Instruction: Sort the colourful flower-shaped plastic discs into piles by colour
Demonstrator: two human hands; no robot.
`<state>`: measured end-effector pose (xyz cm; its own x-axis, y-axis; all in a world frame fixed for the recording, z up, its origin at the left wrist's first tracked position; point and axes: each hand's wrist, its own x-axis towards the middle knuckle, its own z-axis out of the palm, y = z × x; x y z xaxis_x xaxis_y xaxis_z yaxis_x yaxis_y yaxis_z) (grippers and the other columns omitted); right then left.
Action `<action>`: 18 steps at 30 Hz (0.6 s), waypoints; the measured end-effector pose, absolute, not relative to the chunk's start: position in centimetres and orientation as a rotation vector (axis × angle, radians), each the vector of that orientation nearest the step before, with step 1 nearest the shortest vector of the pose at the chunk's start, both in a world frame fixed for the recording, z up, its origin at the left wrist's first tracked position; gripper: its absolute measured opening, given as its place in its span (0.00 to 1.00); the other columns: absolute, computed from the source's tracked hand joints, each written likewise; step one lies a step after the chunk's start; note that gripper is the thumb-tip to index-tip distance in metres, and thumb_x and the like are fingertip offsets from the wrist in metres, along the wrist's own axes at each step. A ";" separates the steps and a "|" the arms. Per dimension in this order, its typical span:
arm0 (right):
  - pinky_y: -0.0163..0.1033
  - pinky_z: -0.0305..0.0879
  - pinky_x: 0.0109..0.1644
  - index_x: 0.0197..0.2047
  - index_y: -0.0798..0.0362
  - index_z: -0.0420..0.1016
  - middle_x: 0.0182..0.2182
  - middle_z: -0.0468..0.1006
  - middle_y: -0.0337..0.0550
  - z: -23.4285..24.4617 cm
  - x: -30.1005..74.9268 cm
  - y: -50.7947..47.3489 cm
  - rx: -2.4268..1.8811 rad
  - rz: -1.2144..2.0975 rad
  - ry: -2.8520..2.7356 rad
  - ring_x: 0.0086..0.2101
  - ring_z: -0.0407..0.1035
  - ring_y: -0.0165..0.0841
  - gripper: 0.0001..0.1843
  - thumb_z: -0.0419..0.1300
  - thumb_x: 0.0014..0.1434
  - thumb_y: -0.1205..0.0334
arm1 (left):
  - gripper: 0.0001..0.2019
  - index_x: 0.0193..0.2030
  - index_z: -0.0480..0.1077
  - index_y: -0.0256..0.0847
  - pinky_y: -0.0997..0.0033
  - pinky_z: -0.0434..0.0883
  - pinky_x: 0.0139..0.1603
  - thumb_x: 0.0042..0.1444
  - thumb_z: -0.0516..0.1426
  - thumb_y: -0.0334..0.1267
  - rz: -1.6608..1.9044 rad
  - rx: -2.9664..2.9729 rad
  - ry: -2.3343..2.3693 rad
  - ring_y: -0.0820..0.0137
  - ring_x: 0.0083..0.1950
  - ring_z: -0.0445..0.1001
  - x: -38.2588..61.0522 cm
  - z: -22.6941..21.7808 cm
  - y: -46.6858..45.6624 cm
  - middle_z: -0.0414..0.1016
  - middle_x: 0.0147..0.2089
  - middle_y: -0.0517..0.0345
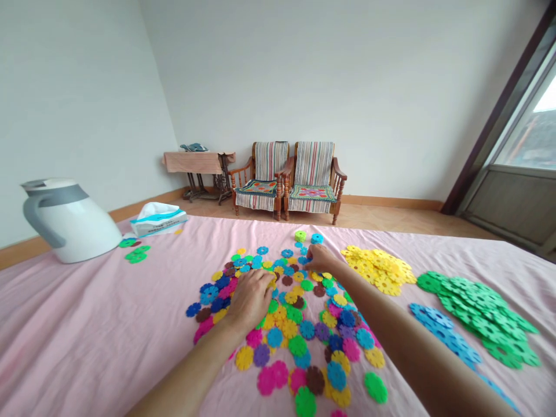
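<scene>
While both arms reach over the pink cloth (87, 324) | left hand (252, 298) flat, fingers together, on mixed discs (299, 346) mid-cloth | right hand (320, 258) curled at their far edge, pinch unclear | yellow heap (380, 269) just beside

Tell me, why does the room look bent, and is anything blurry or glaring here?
Head view: wide-angle lens bows the edges, so the white kettle leans inward; daylight at the window blows out; the green pile at right is smeared; the mixed pieces in the middle are sharp; shadows are faint.
</scene>
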<state>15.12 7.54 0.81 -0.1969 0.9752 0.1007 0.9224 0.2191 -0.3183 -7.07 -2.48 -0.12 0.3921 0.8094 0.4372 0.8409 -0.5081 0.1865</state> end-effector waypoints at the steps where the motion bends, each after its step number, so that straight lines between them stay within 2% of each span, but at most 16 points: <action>1: 0.33 0.56 0.31 0.33 0.56 0.74 0.32 0.76 0.46 0.8 15.2 7.3 -1.776 0.277 -2.204 0.34 0.67 0.36 0.14 0.66 0.40 0.61 | 0.14 0.45 0.71 0.45 0.62 0.63 0.50 0.54 0.52 0.29 -0.748 -2.566 -1.519 0.64 0.48 0.69 -7.1 -0.1 -2.5 0.73 0.45 0.56; 7: 0.32 0.57 0.33 0.31 0.55 0.74 0.30 0.76 0.41 1.8 15.7 4.8 -1.629 0.341 -2.169 0.33 0.67 0.31 0.07 0.61 0.45 0.68 | 0.13 0.45 0.70 0.43 0.63 0.64 0.50 0.55 0.51 0.29 -0.757 -2.565 -1.499 0.64 0.48 0.69 -7.0 -0.1 -2.4 0.73 0.45 0.55; 10: 0.31 0.58 0.32 0.32 0.54 0.75 0.29 0.76 0.40 3.2 17.9 2.8 -1.575 0.396 -2.142 0.31 0.67 0.29 0.06 0.58 0.49 0.67 | 0.12 0.44 0.71 0.42 0.63 0.64 0.50 0.56 0.51 0.30 -0.756 -2.573 -1.496 0.64 0.48 0.69 -7.0 0.0 -2.4 0.74 0.45 0.55; 14: 0.31 0.58 0.28 0.29 0.56 0.75 0.23 0.75 0.38 4.8 23.2 0.0 -1.589 0.506 -2.112 0.25 0.66 0.27 0.06 0.56 0.48 0.65 | 0.12 0.44 0.71 0.42 0.62 0.64 0.51 0.56 0.51 0.31 -0.765 -2.571 -1.480 0.64 0.48 0.70 -7.0 0.0 -2.1 0.74 0.45 0.54; 18: 0.32 0.59 0.28 0.25 0.57 0.74 0.21 0.74 0.38 5.3 29.4 -2.7 -1.639 0.800 -2.084 0.23 0.65 0.27 0.08 0.57 0.46 0.61 | 0.13 0.44 0.72 0.43 0.60 0.64 0.50 0.56 0.50 0.32 -0.765 -2.558 -1.455 0.63 0.48 0.70 -7.0 -0.2 -1.8 0.75 0.45 0.54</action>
<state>29.40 -2.71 5.30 -0.2549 0.9653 -0.0561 0.7551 0.1625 -0.6352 -7.01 -1.85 -0.17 0.4170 0.7777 0.4704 0.8285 -0.5381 0.1551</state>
